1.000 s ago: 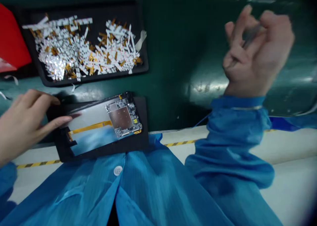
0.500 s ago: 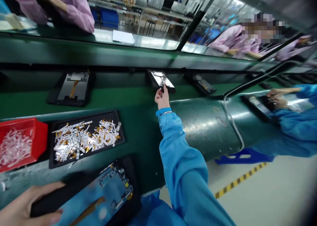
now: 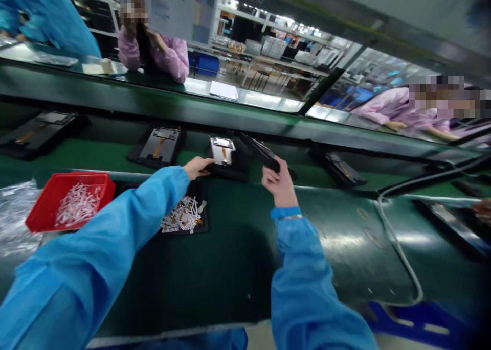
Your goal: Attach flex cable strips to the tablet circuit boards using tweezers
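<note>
My left hand (image 3: 198,167) reaches over to the green belt and pinches the left edge of an opened tablet (image 3: 222,150) in a black holder. That tablet lies flat, its silvery inside and a brown ribbon cable facing up. Just right of it, my right hand (image 3: 279,181) grips the near end of another tablet in a black holder (image 3: 261,149), tilted and seen nearly edge-on above the belt. Under my left forearm, a black tray of white and brown strips (image 3: 184,216) is partly hidden.
More opened tablets lie along the belt, to the left (image 3: 159,146) and right (image 3: 343,168). A red bin (image 3: 42,212) of white strips stands left beside clear plastic wrap (image 3: 15,207). A pale cable (image 3: 399,253) crosses the right side. Co-workers sit across the line.
My left hand has moved from the lower left, where it held a tablet, up to the belt. My right hand has raised and tilted a tablet there. The view has swung left.
</note>
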`<state>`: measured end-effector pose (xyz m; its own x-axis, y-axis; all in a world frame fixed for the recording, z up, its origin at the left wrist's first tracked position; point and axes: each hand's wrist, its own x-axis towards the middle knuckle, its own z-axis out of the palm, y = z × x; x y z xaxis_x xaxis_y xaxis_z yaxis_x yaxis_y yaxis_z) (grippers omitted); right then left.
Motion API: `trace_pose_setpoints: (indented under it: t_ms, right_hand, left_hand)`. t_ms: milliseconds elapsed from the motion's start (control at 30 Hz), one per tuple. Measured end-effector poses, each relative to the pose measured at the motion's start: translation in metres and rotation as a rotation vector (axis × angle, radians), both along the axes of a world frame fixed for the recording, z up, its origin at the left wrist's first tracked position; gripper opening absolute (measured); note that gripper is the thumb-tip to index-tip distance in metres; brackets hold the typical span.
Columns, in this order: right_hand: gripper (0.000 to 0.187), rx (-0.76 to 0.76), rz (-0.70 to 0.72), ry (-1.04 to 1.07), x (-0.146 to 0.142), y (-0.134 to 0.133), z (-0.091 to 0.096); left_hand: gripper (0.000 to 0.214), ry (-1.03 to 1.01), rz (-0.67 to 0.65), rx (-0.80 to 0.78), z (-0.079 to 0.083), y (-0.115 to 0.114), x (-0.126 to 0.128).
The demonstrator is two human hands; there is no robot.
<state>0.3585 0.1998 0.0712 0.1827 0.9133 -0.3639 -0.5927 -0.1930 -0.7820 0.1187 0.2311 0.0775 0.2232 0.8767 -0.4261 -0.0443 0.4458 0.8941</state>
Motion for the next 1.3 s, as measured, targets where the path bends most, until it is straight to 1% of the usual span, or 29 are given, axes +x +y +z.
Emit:
trace_pose_setpoints:
  t_ms: [67,133,200,267,300,367,433,467,533,600,667,733,800,867,900,967,1033,1167,1300]
  right_hand:
    - [0.040,0.028,0.090,-0.056,-0.003,-0.030,0.005]
    - [0.044,0.056,0.166,-0.126,-0.013,-0.060,0.005]
    - [0.044,0.089,0.217,-0.204,-0.031,-0.086,0.002]
    - [0.039,0.125,0.263,-0.289,-0.054,-0.109,-0.002]
    - [0.034,0.152,0.328,-0.358,-0.066,-0.118,-0.002]
    - [0.030,0.225,0.575,-0.538,-0.086,-0.131,-0.002]
    - [0.023,0.307,0.855,-0.693,-0.100,-0.134,-0.001]
    - [0.016,0.355,0.950,-0.770,-0.105,-0.132,-0.002]
    - [0.008,0.444,1.019,-0.926,-0.111,-0.120,-0.008]
    - [0.011,0.510,0.997,-1.073,-0.119,-0.104,-0.017]
    - [0.011,0.514,0.968,-1.130,-0.131,-0.088,-0.028]
    - [0.011,0.521,0.974,-1.195,-0.146,-0.075,-0.038]
    - [0.009,0.526,0.970,-1.274,-0.160,-0.066,-0.044]
    - [0.010,0.517,0.950,-1.355,-0.169,-0.063,-0.048]
    - [0.010,0.507,0.939,-1.387,-0.171,-0.062,-0.049]
    - [0.010,0.480,0.918,-1.426,-0.169,-0.062,-0.050]
    - [0.009,0.449,0.898,-1.441,-0.164,-0.064,-0.051]
    - [0.009,0.395,0.880,-1.424,-0.155,-0.067,-0.056]
    - [0.009,0.387,0.884,-1.359,-0.153,-0.068,-0.062]
  left_hand:
    - [0.038,-0.027,-0.023,-0.012,-0.002,0.005,0.014]
    - [0.038,-0.068,-0.057,0.000,0.000,-0.001,0.021]
    - [0.039,-0.119,-0.090,0.033,0.006,-0.013,0.020]
    - [0.044,-0.138,-0.101,0.065,0.010,-0.025,0.013]
    - [0.051,-0.129,-0.094,0.080,0.012,-0.031,0.005]
    - [0.064,-0.072,-0.063,0.111,0.014,-0.041,-0.020]
    - [0.071,0.029,-0.044,0.141,0.017,-0.054,-0.057]
    - [0.072,0.094,-0.046,0.155,0.018,-0.062,-0.079]
    - [0.071,0.236,-0.109,0.175,0.019,-0.083,-0.122]
    - [0.066,0.377,-0.207,0.216,0.014,-0.110,-0.153]
    - [0.063,0.495,-0.315,0.287,-0.001,-0.138,-0.167]
    - [0.058,0.592,-0.434,0.360,-0.024,-0.162,-0.165]
    - [0.050,0.675,-0.546,0.423,-0.048,-0.180,-0.153]
    - [0.041,0.741,-0.625,0.491,-0.065,-0.192,-0.141]
    - [0.035,0.768,-0.647,0.533,-0.070,-0.196,-0.136]
    - [0.023,0.808,-0.672,0.628,-0.073,-0.202,-0.132]
    - [0.017,0.839,-0.672,0.725,-0.071,-0.207,-0.133]
    - [0.015,0.864,-0.632,0.888,-0.064,-0.211,-0.145]
    - [0.022,0.853,-0.546,0.982,-0.057,-0.206,-0.153]
